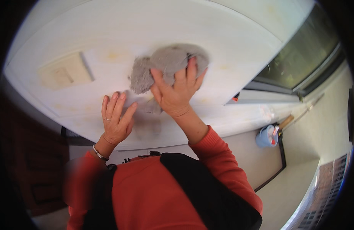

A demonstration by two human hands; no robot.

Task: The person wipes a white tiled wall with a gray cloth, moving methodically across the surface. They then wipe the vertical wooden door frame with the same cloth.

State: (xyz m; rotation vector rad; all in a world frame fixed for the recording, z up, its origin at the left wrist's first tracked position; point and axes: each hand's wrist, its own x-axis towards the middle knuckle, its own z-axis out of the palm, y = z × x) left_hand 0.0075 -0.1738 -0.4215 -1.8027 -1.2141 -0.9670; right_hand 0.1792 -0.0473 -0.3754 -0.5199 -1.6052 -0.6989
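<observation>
A bunched grey cloth (169, 60) with a fluffy texture lies pressed against a large white panel (194, 23) marked by faint yellowish stains. My right hand (177, 89) is on the cloth, its fingers spread and bent over the fabric. To the left of it, my left hand (116, 120) holds nothing; its fingers are apart near the panel's surface, and whether they touch it I cannot tell. It wears a ring, with a bracelet on the wrist. A cream-coloured wall switch plate (66, 72) is on the panel, up and left of my left hand.
At the right is a dark-framed window (300, 54), with a small red and black object (236, 97) beside its frame. A light blue bucket (266, 136) holding several items stands farther right on the floor. A dark brown wooden door (36, 161) is at the lower left.
</observation>
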